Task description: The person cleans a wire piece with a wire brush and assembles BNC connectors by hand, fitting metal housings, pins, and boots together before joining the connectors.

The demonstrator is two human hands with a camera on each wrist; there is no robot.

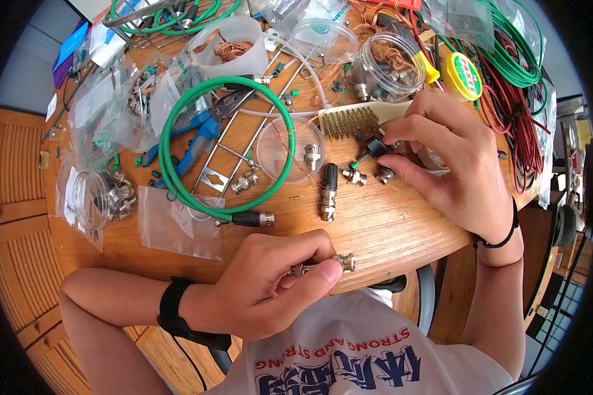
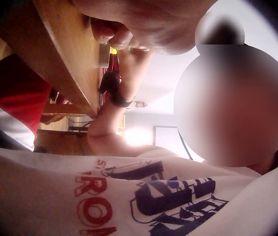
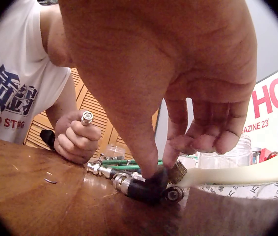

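Observation:
My left hand [image 1: 270,283] grips a silver BNC connector [image 1: 346,262] near the table's front edge, its end poking out past the thumb. In the right wrist view the same connector [image 3: 87,117] stands up out of the fist. Thumb and index finger of my right hand [image 1: 454,155] pinch a black connector boot [image 1: 375,146] low over the tabletop. Close by lie loose silver connectors [image 1: 356,176] and a black-and-silver BNC plug [image 1: 329,197]. Left of them rests a looped green cable [image 1: 167,148] with a black-sleeved connector [image 1: 254,218] at its end.
A wire brush [image 1: 349,122] lies behind the right hand, with a jar of copper strands [image 1: 392,62] beyond it. Blue-handled pliers [image 1: 201,131] lie across a metal rack. Plastic bags [image 1: 181,224] and a connector jar [image 1: 92,197] stand left. Red and green cables [image 1: 520,131] pile right.

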